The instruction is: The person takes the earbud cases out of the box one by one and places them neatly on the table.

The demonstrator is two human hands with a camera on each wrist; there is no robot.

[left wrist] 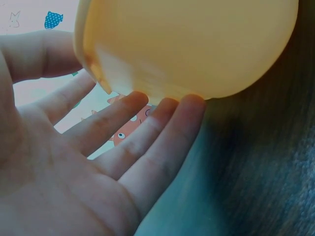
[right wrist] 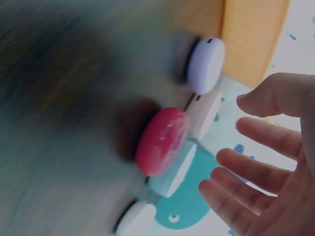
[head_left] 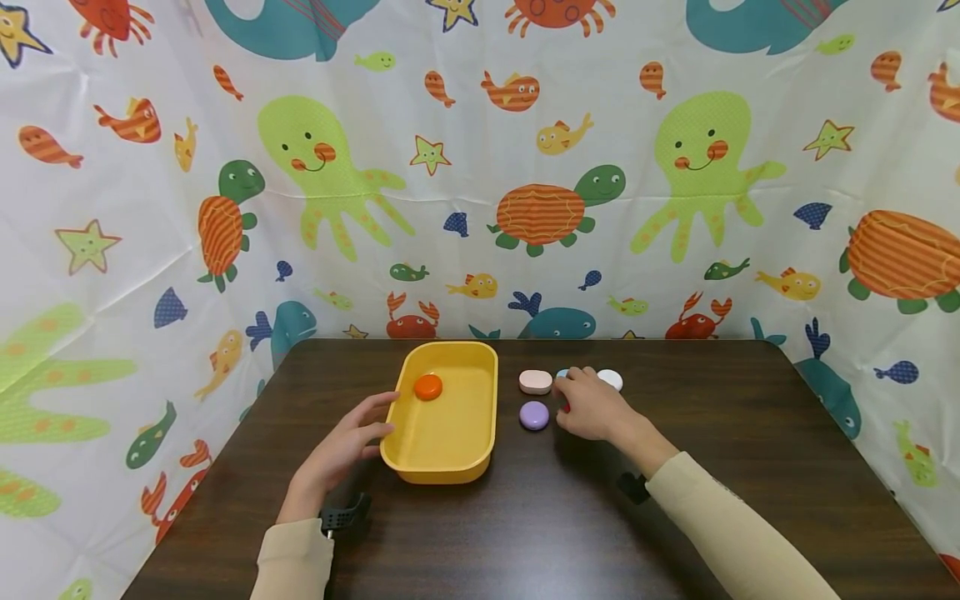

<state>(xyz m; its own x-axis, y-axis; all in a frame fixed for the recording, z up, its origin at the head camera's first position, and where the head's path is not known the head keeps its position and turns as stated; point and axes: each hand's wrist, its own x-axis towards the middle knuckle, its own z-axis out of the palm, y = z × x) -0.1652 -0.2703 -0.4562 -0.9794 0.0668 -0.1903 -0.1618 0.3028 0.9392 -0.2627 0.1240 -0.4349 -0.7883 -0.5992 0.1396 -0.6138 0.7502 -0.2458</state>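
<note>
A yellow plastic bin (head_left: pixel 450 433) stands left of centre, an orange rounded case (head_left: pixel 428 387) lying inside near its left wall. My left hand (head_left: pixel 341 450) is at the bin's left side, fingertips right at the wall, as the left wrist view also shows. To the right, my right hand (head_left: pixel 596 406) hovers with spread fingers over a glossy red oval case (right wrist: pixel 162 141), mostly hidden by the hand in the head view. Around it lie a purple round case (head_left: pixel 534 416), a pale pink one (head_left: pixel 536 382), a light blue one (head_left: pixel 562 373) and a white one (head_left: pixel 611 379).
Everything stands on a dark wooden table (head_left: pixel 720 467). A white curtain (head_left: pixel 465 167) printed with sea animals hangs behind the table and along both sides. Dark bands are on both wrists, below beige sleeves (head_left: pixel 735 533).
</note>
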